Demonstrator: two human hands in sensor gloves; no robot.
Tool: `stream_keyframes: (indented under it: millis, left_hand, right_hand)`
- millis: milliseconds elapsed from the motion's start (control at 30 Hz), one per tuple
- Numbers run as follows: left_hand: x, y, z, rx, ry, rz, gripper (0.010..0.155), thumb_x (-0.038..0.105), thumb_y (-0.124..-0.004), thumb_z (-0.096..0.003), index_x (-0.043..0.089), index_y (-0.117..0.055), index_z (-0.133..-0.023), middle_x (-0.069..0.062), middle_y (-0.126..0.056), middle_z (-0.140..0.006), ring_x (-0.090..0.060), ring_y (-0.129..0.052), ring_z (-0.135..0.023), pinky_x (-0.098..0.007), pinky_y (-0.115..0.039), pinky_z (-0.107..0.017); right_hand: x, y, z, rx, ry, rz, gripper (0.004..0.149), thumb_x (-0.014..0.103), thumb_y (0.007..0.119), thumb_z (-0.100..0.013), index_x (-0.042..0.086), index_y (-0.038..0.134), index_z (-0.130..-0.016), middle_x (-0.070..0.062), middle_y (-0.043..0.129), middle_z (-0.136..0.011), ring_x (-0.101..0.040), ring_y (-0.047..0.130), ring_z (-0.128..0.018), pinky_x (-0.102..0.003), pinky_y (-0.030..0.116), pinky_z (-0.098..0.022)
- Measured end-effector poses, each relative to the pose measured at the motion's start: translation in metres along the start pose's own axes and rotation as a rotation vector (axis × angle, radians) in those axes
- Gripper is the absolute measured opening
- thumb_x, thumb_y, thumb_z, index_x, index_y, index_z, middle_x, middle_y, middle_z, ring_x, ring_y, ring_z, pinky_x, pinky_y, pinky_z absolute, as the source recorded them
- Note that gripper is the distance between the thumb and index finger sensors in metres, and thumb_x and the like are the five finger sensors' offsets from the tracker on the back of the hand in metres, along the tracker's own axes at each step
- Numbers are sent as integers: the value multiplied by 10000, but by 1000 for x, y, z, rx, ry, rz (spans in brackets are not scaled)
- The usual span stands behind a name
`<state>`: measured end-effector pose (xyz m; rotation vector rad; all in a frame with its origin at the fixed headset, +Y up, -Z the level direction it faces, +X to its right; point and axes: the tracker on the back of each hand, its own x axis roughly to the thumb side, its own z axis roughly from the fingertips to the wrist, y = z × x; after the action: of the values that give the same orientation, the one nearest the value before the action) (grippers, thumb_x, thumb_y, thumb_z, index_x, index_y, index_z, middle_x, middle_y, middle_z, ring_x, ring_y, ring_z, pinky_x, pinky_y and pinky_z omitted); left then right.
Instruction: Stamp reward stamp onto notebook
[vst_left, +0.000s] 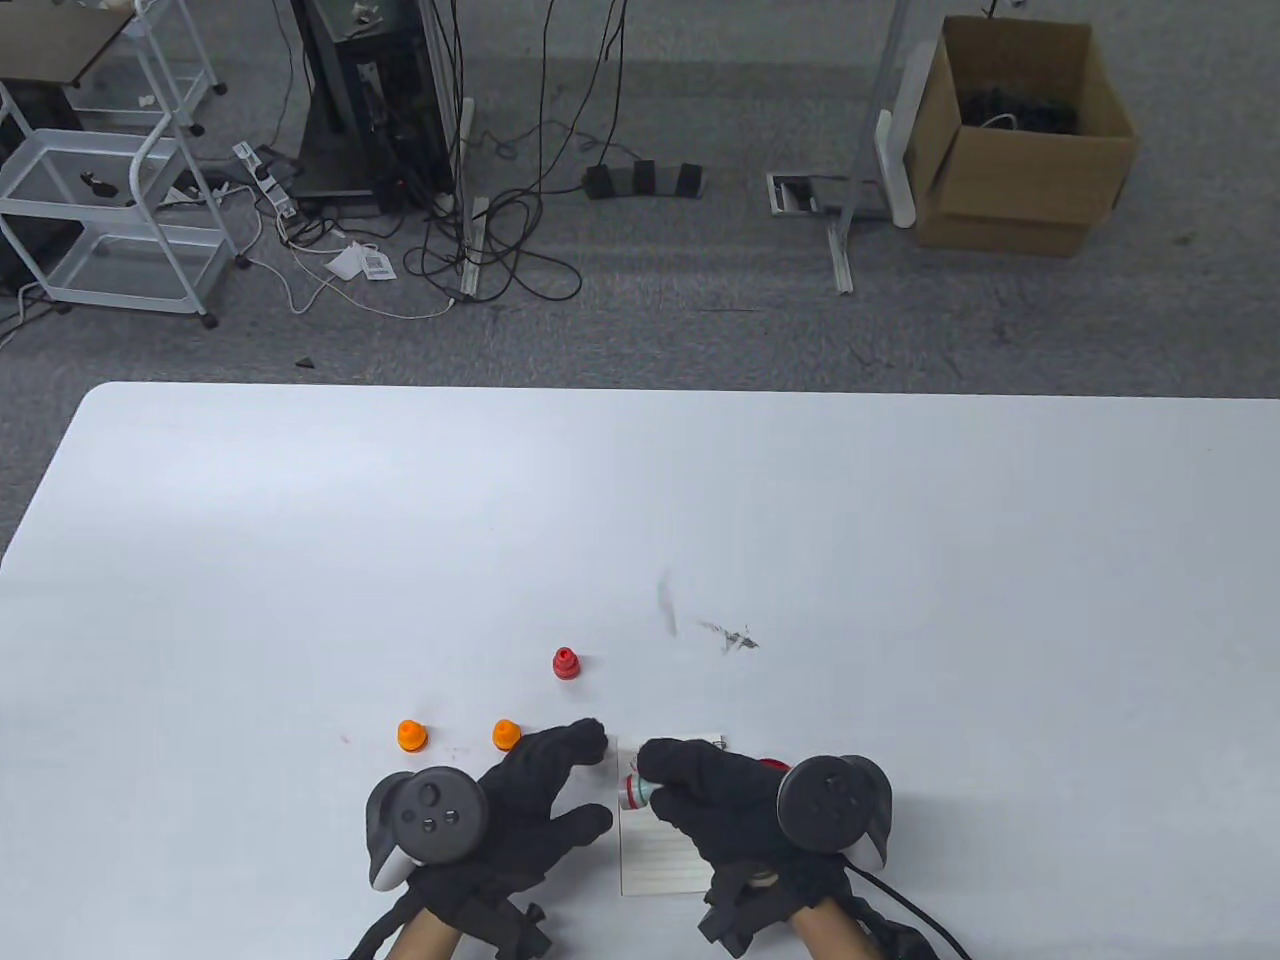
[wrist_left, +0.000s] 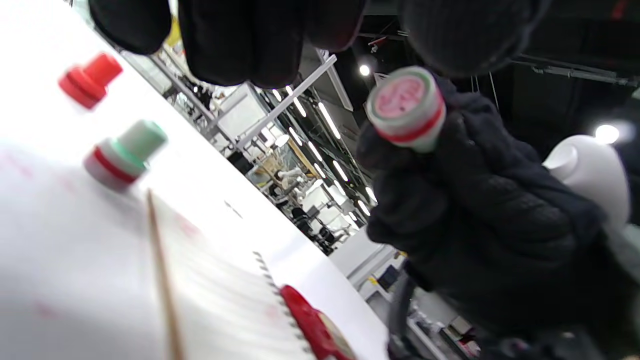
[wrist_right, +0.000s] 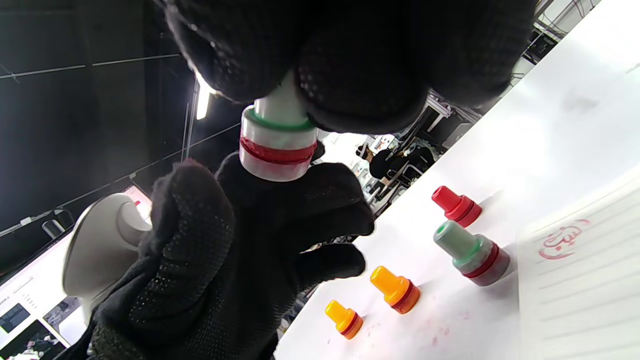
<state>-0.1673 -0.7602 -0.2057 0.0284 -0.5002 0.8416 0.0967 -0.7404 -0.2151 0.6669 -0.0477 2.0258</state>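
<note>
My right hand (vst_left: 690, 790) grips a white stamp with green and red bands (vst_left: 634, 790) above the open notebook (vst_left: 660, 860). The stamp is tipped to the left, and in the left wrist view its pink face (wrist_left: 406, 100) points at the camera, clear of the page. The lined page (wrist_right: 585, 280) carries a red print (wrist_right: 562, 240) near its top. My left hand (vst_left: 575, 785) lies open to the left of the notebook and holds nothing. A second green-topped stamp (wrist_right: 470, 255) stands free by the notebook's top left corner; the left fingertips hide it in the table view.
A red stamp (vst_left: 566, 662) stands further back on the white table (vst_left: 900, 560). Two orange stamps (vst_left: 411, 736) (vst_left: 506, 734) stand left of my left hand. Grey smudges (vst_left: 730, 635) mark the table's middle. The floor beyond holds cables, a cart and a cardboard box.
</note>
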Motion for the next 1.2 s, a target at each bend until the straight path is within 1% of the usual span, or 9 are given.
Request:
stream_keyframes:
  millis: [67, 233, 333, 433, 500, 567, 833, 1000, 1200]
  left_hand:
    - [2, 4, 1, 7, -14, -112, 772, 597, -758, -431, 258, -573, -1099, -92, -710, -1096, -382, -734, -1009, -632, -634, -761]
    - [6, 10, 6, 0, -26, -545, 741, 601, -757, -426, 281, -623, -1080, -75, -726, -1096, -364, -746, -1018, -633, -643, -765]
    - [5, 11, 8, -13, -9, -719, 732, 610, -752, -421, 296, -636, -1072, -57, -734, -1095, -338, -758, -1024, -624, -655, -769]
    - [3, 12, 9, -14, 4, -695, 722, 600, -756, -422, 293, -647, -1067, -66, -732, -1097, -358, -750, -1023, -630, -647, -770]
    - [2, 14, 9, -13, 13, -701, 720, 599, -755, -425, 293, -649, -1068, -66, -730, -1100, -357, -748, -1026, -630, -647, -770]
    - [1, 15, 9, -12, 22, -701, 715, 599, -755, -426, 296, -653, -1066, -68, -729, -1102, -358, -746, -1028, -631, -646, -771]
    - [0, 18, 8, -14, 41, -701, 704, 595, -752, -431, 297, -665, -1063, -68, -728, -1104, -359, -746, -1030, -630, -647, -772]
    - [0, 20, 8, -19, 58, -711, 696, 593, -750, -433, 296, -675, -1058, -69, -737, -1100, -361, -752, -1026, -627, -652, -770]
    - [-1, 24, 7, -17, 77, -718, 688, 592, -748, -437, 301, -679, -1056, -72, -737, -1102, -361, -751, -1028, -626, -650, -772]
  right_hand:
    - [0, -2, 0, -6, 2, 13, 491, 259, 848, -390, 125, 780, -858, -163, 915, -737, -224, 978, -399, -359, 849, -346]
    - [-2, -10, -1, -33, 7, 45, 491, 261, 848, -395, 124, 781, -861, -164, 916, -735, -227, 978, -397, -361, 847, -346]
    - [-5, -26, -5, -66, 15, 118, 489, 265, 846, -402, 119, 790, -866, -167, 919, -733, -234, 977, -399, -366, 846, -348]
    - [-8, -49, -13, -91, 40, 213, 487, 266, 843, -407, 118, 796, -869, -169, 920, -731, -237, 976, -398, -369, 843, -348]
    - [-10, -69, -18, -31, 78, 314, 482, 256, 847, -412, 122, 794, -872, -176, 909, -748, -252, 967, -419, -382, 834, -364]
    - [-14, -90, -22, -50, 105, 437, 483, 259, 848, -413, 127, 790, -874, -173, 904, -755, -248, 967, -424, -382, 833, -370]
    - [-52, -159, -37, 7, 331, 726, 483, 252, 852, -414, 138, 788, -880, -169, 895, -776, -264, 958, -449, -399, 822, -390]
    - [-80, -173, -44, 82, 449, 863, 489, 245, 853, -414, 139, 785, -887, -165, 890, -790, -277, 953, -465, -411, 815, -401]
    - [-111, -173, -52, 209, 558, 1049, 509, 228, 855, -409, 162, 763, -905, -147, 851, -856, -289, 933, -527, -426, 798, -437]
